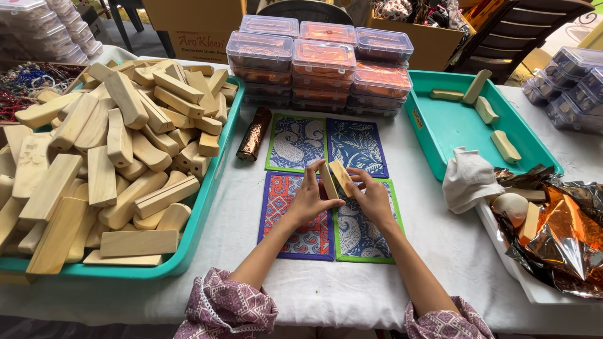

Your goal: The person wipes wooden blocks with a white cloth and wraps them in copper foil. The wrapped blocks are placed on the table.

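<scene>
From the head view, the left hand (308,199) and right hand (372,198) meet over the four patterned cloth mats (295,143) at the middle of the counter (352,289), each grip closed by its fingertips on one of two small wooden blocks (341,177) held upright and touching. Toward the counter's left edge a teal tray (207,207) is heaped with wooden pieces (107,144); stacked clear plastic boxes (321,66) stand at the far edge, another teal tray (452,129) toward the right
</scene>
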